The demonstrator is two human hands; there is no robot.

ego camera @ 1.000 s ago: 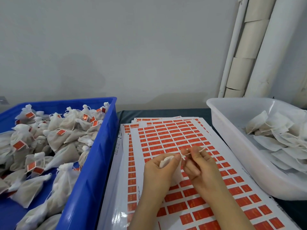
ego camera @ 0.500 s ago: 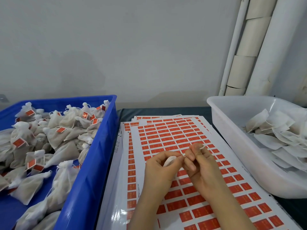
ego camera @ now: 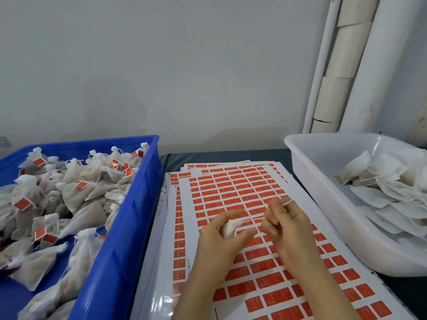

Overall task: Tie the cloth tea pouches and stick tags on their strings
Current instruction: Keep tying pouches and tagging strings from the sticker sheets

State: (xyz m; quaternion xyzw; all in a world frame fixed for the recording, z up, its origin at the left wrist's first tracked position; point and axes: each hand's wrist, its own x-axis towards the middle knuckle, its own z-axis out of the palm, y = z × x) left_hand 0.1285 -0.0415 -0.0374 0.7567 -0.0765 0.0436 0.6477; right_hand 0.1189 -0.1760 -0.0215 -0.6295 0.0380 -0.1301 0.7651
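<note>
My left hand (ego camera: 219, 241) grips a small white cloth tea pouch (ego camera: 229, 228) by its gathered neck, above the sheets of orange tag stickers (ego camera: 233, 192). Most of the pouch is hidden inside the hand. My right hand (ego camera: 286, 225) pinches the pouch's white string (ego camera: 254, 218) and holds it stretched out to the right, with the string's end poking up past the fingertips.
A blue crate (ego camera: 129, 227) on the left holds several tied pouches with orange tags. A white tub (ego camera: 323, 204) on the right holds flat, untied pouches. The sticker sheets lie stacked on a dark table, with a grey wall and white pipes behind.
My hands were pressed together at the pouch's neck. They have drawn apart, and the right hand has pulled the string out to the right.
</note>
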